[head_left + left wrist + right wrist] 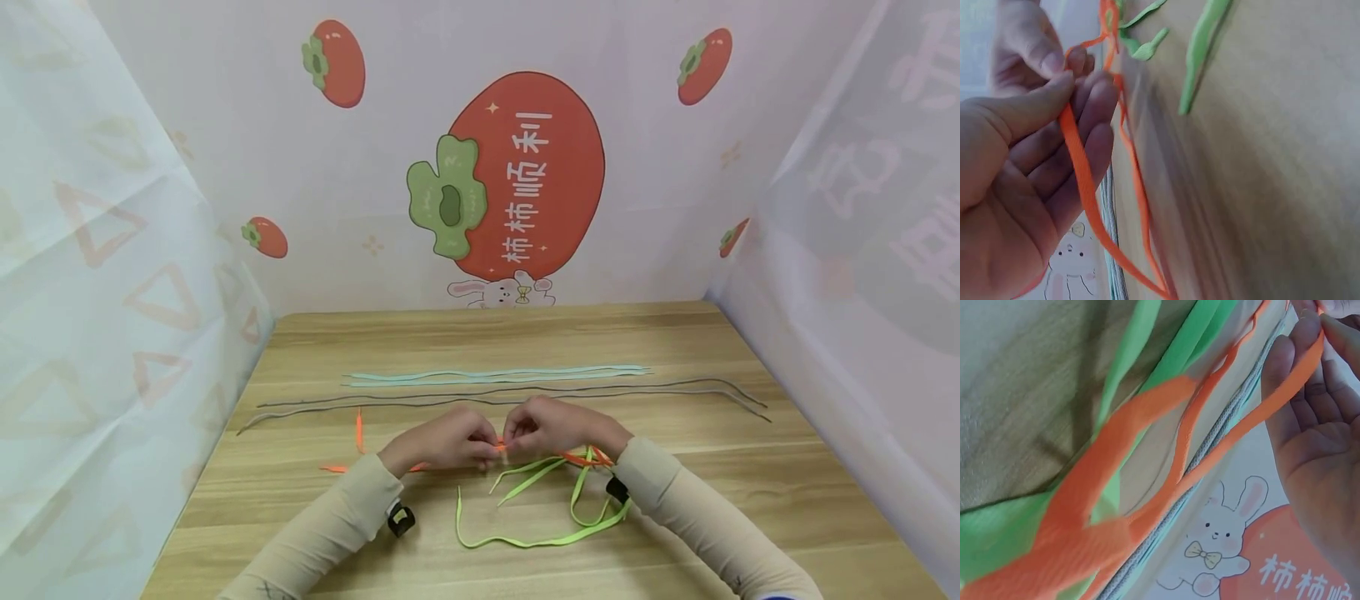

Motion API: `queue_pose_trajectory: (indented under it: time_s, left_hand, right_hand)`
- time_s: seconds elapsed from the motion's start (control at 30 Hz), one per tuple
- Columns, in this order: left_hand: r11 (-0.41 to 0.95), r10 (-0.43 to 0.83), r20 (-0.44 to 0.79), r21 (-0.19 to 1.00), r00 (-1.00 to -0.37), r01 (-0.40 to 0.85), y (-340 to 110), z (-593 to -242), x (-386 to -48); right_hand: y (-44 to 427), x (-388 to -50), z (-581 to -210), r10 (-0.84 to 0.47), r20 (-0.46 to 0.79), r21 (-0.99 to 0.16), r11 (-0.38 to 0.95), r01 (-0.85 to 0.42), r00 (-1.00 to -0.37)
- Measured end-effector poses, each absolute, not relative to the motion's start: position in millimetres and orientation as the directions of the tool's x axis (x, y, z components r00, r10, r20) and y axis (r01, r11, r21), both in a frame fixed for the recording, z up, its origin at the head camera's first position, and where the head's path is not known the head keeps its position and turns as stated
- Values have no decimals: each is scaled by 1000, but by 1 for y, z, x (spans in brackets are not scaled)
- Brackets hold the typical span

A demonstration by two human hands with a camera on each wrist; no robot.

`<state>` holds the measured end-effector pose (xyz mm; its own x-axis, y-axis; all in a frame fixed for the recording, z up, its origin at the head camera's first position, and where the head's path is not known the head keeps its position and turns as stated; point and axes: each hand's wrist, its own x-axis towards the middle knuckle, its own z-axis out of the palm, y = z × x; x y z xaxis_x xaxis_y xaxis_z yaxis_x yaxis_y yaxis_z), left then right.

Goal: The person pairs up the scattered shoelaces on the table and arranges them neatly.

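An orange shoelace [1088,194] is pinched between thumb and fingers of my left hand [453,439], and its free length hangs down toward the wooden table. Close beside it, my right hand [551,427] pinches the same orange lace [1272,403], the fingertips of both hands nearly meeting. Another stretch of orange lace [1138,181] lies on the table behind the left hand. Green shoelaces [525,543] lie in loose loops below and beside the right hand, tangled with orange lace [596,457] near the right wrist.
Two grey laces [450,398] stretch across the table [337,333] beyond the hands. Pale blue laces [495,375] lie straight behind them. Orange lace ends [359,432] rest left of the left hand. A printed white sheet [390,275] stands at the back, with others at both sides.
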<state>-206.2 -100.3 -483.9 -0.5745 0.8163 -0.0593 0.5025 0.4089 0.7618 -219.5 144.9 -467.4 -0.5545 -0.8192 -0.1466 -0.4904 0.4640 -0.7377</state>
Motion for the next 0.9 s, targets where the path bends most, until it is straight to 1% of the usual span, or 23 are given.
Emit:
queue_pose_trajectory:
  time_s: [0.07,0.17,0.27,0.37,0.53,0.9]
  left_hand:
    - [392,817,-98,817,-569,423,-104,-482,-207]
    - [382,812,-151,867,-564,319,-110,-481,-209]
    - [373,812,-177,890,-556,262,-116,-479,-211]
    - [361,816,-179,900,-550,243,-122,-478,-212]
    - [371,809,-186,897,-558,239,-130,-477,-213]
    - [402,794,-208,884,-571,237,-151,-475,-211]
  right_hand:
    - [147,-221,-468,-820,-140,-748,455,-484,-555]
    - [150,-223,-468,-814,-148,-754,460,-468,-561]
    - [155,-225,-467,-809,-150,-752,467,-465,-569]
    - [160,-227,-466,-813,-137,-756,455,-471,-566]
    - [172,-228,-462,-819,-125,-781,430,-454,-560]
    - [201,-225,-466,-789,-141,-795,450,-406,-598]
